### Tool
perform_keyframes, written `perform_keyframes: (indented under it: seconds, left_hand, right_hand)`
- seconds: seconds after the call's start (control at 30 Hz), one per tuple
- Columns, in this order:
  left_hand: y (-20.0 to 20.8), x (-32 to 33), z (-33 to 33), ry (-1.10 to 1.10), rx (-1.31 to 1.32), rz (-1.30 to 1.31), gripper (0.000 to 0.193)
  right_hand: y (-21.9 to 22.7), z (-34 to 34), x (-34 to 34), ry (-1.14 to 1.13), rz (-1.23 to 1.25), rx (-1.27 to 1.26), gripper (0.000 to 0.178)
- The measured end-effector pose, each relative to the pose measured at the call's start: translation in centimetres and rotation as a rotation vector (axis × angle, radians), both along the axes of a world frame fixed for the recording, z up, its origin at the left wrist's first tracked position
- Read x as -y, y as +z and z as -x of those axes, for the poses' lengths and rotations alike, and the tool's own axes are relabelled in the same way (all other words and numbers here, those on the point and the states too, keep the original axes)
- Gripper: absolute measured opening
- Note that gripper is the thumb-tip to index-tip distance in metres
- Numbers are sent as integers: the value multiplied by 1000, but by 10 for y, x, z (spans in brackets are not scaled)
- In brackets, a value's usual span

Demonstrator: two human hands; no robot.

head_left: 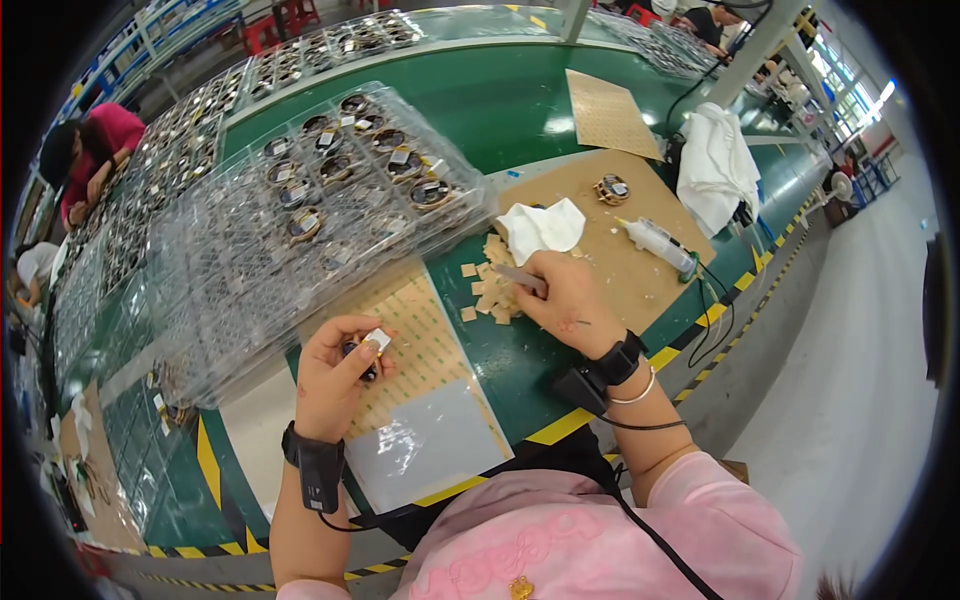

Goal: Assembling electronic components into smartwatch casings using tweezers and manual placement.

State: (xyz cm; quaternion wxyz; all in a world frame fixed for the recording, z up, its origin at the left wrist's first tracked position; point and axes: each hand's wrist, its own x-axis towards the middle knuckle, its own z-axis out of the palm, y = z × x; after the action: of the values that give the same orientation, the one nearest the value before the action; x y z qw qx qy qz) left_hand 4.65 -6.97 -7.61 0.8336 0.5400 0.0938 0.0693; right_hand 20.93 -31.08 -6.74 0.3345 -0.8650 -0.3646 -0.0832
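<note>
My left hand (335,372) is closed around a small round dark part (369,373), mostly hidden by the fingers, with a white square tab (379,339) by the thumb. Below that hand lies a sheet with rows of small green-marked stickers (415,325). My right hand (568,302) grips a flat grey tool (521,278), which looks like tweezers. Its tip points left, over a loose pile of small tan paper squares (488,293). Just beyond the right hand is a crumpled white cloth (543,228) on brown board (650,285).
Stacked clear plastic trays (250,265) with several round parts stand left. On the brown board are a syringe (656,243) with a tube and another round part (610,189). White fabric (715,165) lies at the right edge. A person in red (112,135) sits far left.
</note>
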Motion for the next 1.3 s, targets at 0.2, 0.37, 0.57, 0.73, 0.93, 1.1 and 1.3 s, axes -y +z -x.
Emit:
perform_keyframes:
  seconds: [0.2, 0.37, 0.57, 0.73, 0.93, 1.1, 1.3]
  left_hand:
    - [-7, -8, 6, -64, 141, 163, 26]
    - [-13, -11, 7, -154, 276, 301, 27]
    - [5, -11, 12, -118, 146, 109, 26]
    - [34, 0, 14, -19, -4, 21, 26]
    - [61, -11, 52, 52, -91, -29, 28]
    - [45, -30, 87, 159, -163, -88, 31]
    - [37, -57, 120, 348, -526, -718, 37]
  right_hand:
    - [0, 1, 7, 5, -162, -104, 9]
    - [14, 12, 1, -52, -282, -276, 10]
    - [24, 17, -4, 70, -393, -352, 7]
    - [34, 22, -22, 267, -439, -431, 6]
    - [46, 33, -44, 428, -385, -490, 6]
    - [19, 29, -46, 453, -398, -499, 7]
    - [11, 26, -44, 414, -398, -463, 7]
